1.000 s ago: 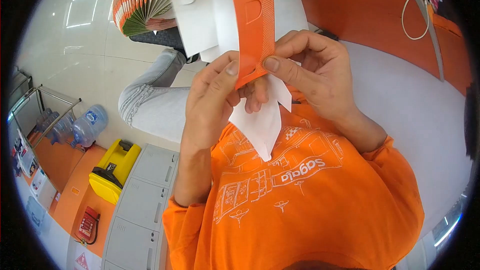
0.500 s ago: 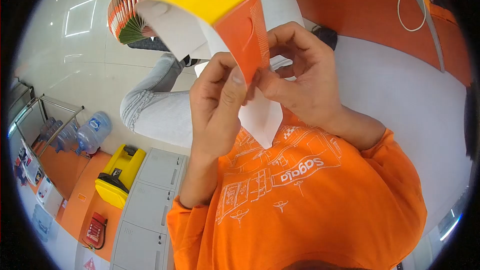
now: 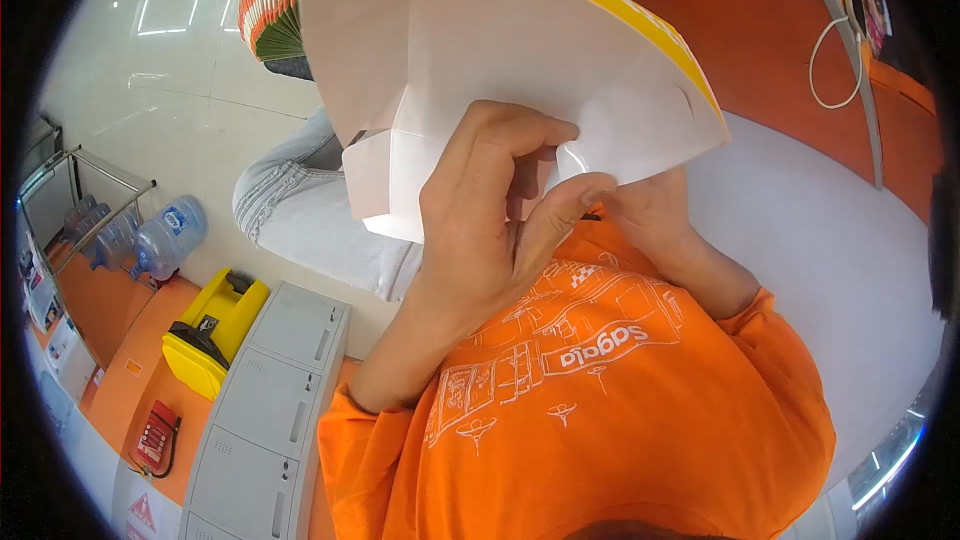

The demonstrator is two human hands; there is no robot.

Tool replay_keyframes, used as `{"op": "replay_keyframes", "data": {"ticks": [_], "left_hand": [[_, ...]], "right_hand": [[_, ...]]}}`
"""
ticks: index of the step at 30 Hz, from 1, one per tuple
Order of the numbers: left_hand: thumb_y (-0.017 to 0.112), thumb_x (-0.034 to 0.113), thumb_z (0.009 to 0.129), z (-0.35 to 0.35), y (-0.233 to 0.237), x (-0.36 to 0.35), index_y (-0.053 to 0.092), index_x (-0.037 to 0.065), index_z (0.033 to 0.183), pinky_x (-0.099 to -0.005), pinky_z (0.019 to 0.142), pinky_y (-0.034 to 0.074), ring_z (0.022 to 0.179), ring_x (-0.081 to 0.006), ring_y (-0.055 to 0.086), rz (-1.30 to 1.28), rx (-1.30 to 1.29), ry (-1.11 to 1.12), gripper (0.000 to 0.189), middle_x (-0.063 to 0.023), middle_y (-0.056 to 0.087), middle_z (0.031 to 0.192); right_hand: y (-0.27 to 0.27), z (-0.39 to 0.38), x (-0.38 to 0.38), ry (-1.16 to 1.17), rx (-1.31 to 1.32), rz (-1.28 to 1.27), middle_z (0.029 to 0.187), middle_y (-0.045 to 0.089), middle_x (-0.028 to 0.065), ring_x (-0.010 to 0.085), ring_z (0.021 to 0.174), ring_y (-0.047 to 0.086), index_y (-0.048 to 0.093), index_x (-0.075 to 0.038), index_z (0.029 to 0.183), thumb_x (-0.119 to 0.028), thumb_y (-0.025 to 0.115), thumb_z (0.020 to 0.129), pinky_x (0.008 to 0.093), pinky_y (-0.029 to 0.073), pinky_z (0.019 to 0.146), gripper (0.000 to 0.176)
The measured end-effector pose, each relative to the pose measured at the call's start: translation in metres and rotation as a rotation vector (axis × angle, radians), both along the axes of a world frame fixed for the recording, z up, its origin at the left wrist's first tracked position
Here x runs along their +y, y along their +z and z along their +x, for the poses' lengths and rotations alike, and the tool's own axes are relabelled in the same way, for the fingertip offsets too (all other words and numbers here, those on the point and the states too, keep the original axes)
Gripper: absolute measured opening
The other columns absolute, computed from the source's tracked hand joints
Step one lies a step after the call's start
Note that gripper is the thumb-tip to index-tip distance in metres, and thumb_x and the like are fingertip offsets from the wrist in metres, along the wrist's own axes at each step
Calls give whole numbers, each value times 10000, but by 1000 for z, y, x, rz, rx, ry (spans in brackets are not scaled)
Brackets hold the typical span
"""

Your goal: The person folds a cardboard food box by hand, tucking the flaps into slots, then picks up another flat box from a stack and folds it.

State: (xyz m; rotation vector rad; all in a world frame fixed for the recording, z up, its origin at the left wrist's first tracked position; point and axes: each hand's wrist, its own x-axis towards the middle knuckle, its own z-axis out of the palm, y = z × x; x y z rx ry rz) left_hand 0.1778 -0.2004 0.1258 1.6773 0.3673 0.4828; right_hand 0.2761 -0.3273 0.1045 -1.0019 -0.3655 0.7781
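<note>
A partly folded cardboard food box (image 3: 500,50) is tilted up before me, its white inside facing me and a yellow printed edge along the top. At the box's lower edge, my left hand (image 3: 490,210) is closed, thumb and bent index finger pinching the card near a small shiny curved bit. Behind the card is my right hand (image 3: 650,210), against its lower right part; its fingers are mostly hidden. Past the box's upper left corner, a fanned stack of orange and white printed cartons (image 3: 275,0) shows in part.
Below the box is my leg in light jeans (image 3: 300,205). Grey lockers (image 3: 265,390), a yellow bucket-like container (image 3: 215,330), a red fire extinguisher (image 3: 157,437) and large water bottles (image 3: 170,235) stand at left. A white surface (image 3: 800,230) lies at right.
The box has turned and spread, so its white inside now faces me instead of its orange and yellow side. My right hand has gone behind it; my left hand has moved slightly right.
</note>
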Motion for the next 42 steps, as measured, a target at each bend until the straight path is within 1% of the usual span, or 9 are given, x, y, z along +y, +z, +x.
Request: {"op": "replay_keyframes", "data": {"ticks": [3, 12, 16, 27, 28, 30, 33, 39, 42], "left_hand": [[779, 112, 908, 0, -2, 1, 632, -14, 1060, -238, 594, 455, 724, -133, 575, -101, -35, -13, 246, -93, 601, 915], [714, 6, 925, -8, 16, -3, 628, -34, 1055, -246, 690, 549, 826, -146, 662, -495, 170, 6, 161, -99, 619, 959], [710, -17, 921, -10, 13, -3, 622, -45, 1054, -249, 748, 579, 865, -146, 686, -474, 120, 1, 162, -103, 622, 985], [687, -28, 936, -12, 12, 2, 621, -68, 1012, -249, 758, 568, 849, -124, 675, -530, 231, -30, 108, -99, 653, 963], [687, -28, 936, -11, 8, 2, 621, -68, 1012, -249, 758, 568, 849, -124, 675, -534, 233, -31, 108, -99, 653, 963], [670, -2, 978, -8, -3, 0, 612, -51, 1055, -238, 856, 517, 936, -103, 624, -622, 306, -55, 108, -52, 649, 998], [647, 10, 989, 3, -23, -13, 615, -60, 1059, -239, 808, 530, 910, -104, 635, -484, 286, -97, 104, -62, 659, 996], [648, 36, 980, 26, -68, -47, 626, -82, 1033, -273, 731, 548, 841, -142, 668, -289, 326, -148, 131, -111, 685, 948], [656, 49, 969, 36, -88, -58, 631, -83, 1010, -301, 711, 551, 815, -182, 683, -238, 304, -186, 141, -147, 693, 926]], "right_hand": [[-2, 11, -8, 162, 181, 81, 1214, 637, 90, 149, 1046, 675, 575, 16, 1195, 1, 707, 935, 275, 574, 903, 293], [-2, 1, -11, 100, 127, -24, 1186, 651, 90, 171, 1064, 690, 562, 13, 1188, -40, 711, 953, 280, 595, 890, 283], [-4, -4, -10, 78, 99, 22, 1181, 663, 82, 172, 1056, 693, 570, 7, 1196, -67, 710, 965, 276, 599, 877, 280], [15, 6, -20, 137, -399, -434, 1172, 688, 88, 173, 1027, 700, 609, 32, 1278, -11, 739, 906, 300, 593, 889, 397], [13, 8, -26, 137, -397, -437, 1172, 688, 88, 173, 1027, 700, 609, 32, 1278, -11, 739, 906, 300, 593, 889, 397], [6, 13, -38, 164, 62, -296, 1143, 698, 96, 165, 1017, 694, 619, 48, 1266, -14, 736, 892, 314, 599, 871, 397], [9, 6, -41, 76, -140, -451, 1095, 711, 104, 165, 961, 706, 631, 58, 1234, -18, 686, 919, 310, 620, 788, 328], [-21, 12, -54, -207, -21, -762, 985, 727, 105, 175, 830, 726, 673, 67, 1137, -42, 674, 912, 297, 627, 650, 250], [-41, 17, -66, -214, -5, -825, 943, 731, 103, 165, 773, 719, 688, 66, 1101, -65, 684, 900, 301, 625, 635, 240]]}}
